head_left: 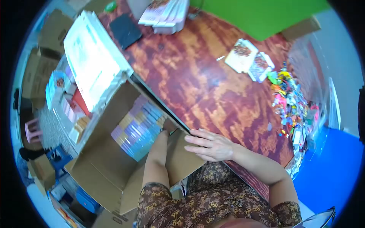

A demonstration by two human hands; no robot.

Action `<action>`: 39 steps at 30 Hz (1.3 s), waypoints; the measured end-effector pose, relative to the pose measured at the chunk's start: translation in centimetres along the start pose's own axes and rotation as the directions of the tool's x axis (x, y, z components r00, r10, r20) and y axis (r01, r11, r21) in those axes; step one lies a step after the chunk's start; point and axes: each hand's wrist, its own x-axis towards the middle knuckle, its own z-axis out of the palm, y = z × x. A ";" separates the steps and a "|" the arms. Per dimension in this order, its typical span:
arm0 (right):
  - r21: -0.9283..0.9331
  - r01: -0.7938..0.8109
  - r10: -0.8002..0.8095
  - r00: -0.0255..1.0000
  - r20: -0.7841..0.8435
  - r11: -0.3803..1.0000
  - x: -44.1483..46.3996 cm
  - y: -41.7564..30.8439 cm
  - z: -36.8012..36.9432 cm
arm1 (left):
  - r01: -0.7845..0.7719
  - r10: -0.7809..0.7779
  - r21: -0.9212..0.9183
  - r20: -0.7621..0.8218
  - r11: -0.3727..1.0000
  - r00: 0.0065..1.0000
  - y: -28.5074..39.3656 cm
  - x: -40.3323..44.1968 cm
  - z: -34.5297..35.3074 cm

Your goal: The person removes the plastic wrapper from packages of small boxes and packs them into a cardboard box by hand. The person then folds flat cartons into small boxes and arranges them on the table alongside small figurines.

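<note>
My left arm reaches down into a large open cardboard box. My left hand is low inside it, beside wrapped packs of small pastel-coloured boxes; its fingers are hidden in shadow, so I cannot tell whether it grips anything. Clear shiny film seems to cover the packs, which show purple, yellow and blue-green. My right hand lies palm down across the near box flap, close to the table edge. Its fingers are stretched out and hold nothing.
The red-brown patterned table bears a stack of printed cartons, two flat cartons, a black tablet-like slab and a heap of colourful small items. A white-topped case stands beside the box.
</note>
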 end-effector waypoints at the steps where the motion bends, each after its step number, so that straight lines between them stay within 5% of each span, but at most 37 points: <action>1: -0.007 0.008 -0.008 1.000 -0.016 1.000 -0.2 0.1 0.3 | -0.054 0.054 -0.021 -0.032 0.998 0.998 0.5 -0.8 -0.9; 5: -0.015 0.016 -0.017 0.998 -0.061 1.000 -0.1 0.0 0.7 | -0.234 0.219 -0.039 -0.228 0.972 0.949 1.7 -5.0 -5.7; 9: -0.006 0.054 -0.054 0.987 -0.151 0.999 -0.3 -0.1 0.8 | -0.038 0.081 0.097 -0.486 0.995 0.870 4.8 -8.6 -12.6; 13: 0.013 0.064 -0.059 0.970 -0.237 0.998 -0.3 -0.7 0.5 | 0.059 -0.041 -0.007 -0.797 0.998 0.603 14.3 -14.0 -21.8; 15: 0.004 0.019 -0.017 0.969 -0.246 1.000 -0.8 -0.9 0.4 | -0.077 0.030 0.000 -0.921 0.997 0.389 17.2 -15.3 -23.6; 19: 0.052 -0.017 0.033 0.947 -0.321 0.998 -2.1 -1.5 0.3 | -0.195 0.066 0.019 -0.969 0.981 0.237 23.9 -17.1 -26.3; 23: 0.090 -0.042 0.072 0.932 -0.354 0.995 -5.8 -2.6 0.8 | -0.246 0.090 0.001 -0.932 0.969 0.352 27.2 -15.1 -27.7; 26: 0.115 -0.083 0.120 0.925 -0.361 0.990 -8.5 -3.3 0.9 | -0.193 0.214 0.166 -0.941 0.967 0.262 26.7 -9.5 -31.1; 28: 0.117 -0.092 0.129 0.920 -0.370 0.989 -8.6 -3.4 0.7 | -0.216 0.067 0.010 -0.964 0.976 0.256 26.4 -5.5 -34.7; 30: 0.153 -0.116 0.168 0.908 -0.385 0.981 -8.5 -3.6 0.5 | -0.134 -0.055 -0.117 -0.915 0.984 0.399 26.7 -3.3 -38.9; 36: 0.156 -0.083 0.138 0.912 -0.386 0.984 -8.2 -2.4 0.6 | 0.052 0.084 0.104 -0.950 0.993 0.301 26.2 2.7 -43.0; 39: 0.173 -0.078 0.141 0.910 -0.391 0.982 -8.5 -2.7 0.9 | 0.334 -0.095 0.095 -0.855 0.938 0.509 30.7 1.1 -43.5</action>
